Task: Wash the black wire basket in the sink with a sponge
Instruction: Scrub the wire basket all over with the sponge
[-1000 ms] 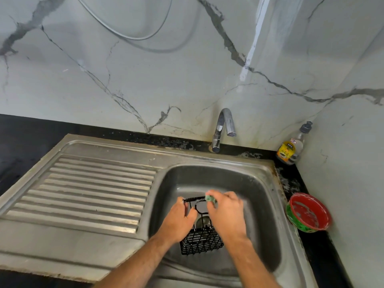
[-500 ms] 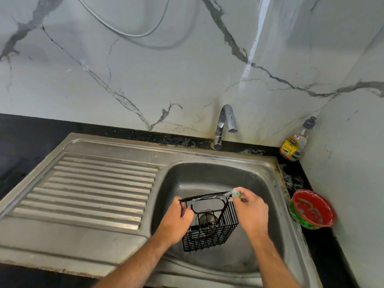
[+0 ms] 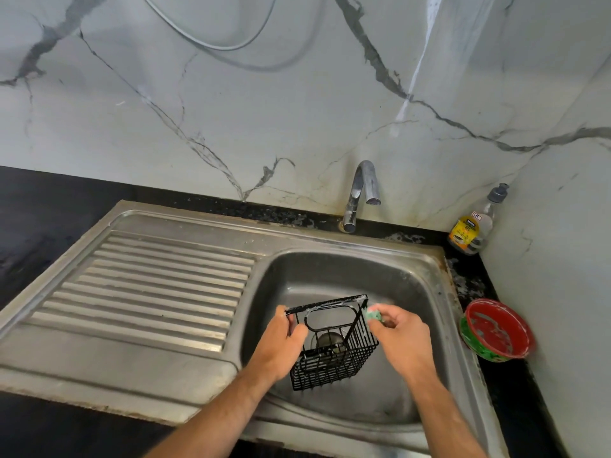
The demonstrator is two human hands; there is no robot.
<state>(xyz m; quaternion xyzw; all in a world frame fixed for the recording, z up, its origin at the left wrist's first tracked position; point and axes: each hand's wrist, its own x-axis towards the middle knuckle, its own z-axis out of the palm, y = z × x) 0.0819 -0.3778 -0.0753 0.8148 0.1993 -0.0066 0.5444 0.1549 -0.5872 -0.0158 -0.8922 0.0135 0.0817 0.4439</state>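
Observation:
The black wire basket (image 3: pixel 334 355) hangs tilted over the steel sink (image 3: pixel 426 276), its open top facing me, with soap suds along its top rim. My left hand (image 3: pixel 281 345) grips the basket's left rim. A small green sponge (image 3: pixel 373 315) is pinched in the fingers of my right hand (image 3: pixel 401 338), pressed against the basket's upper right corner. The sink drain shows through the wires.
A curved tap (image 3: pixel 358 193) stands behind the sink with no water running. A ribbed draining board (image 3: pixel 148 285) lies to the left. A soap bottle (image 3: pixel 472 223) stands in the right corner, and a red and green bowl (image 3: pixel 496 328) sits on the black counter.
My right hand slid the sponge from the basket's top middle to its right corner and a little down the side. The basket turned so its open top shows more.

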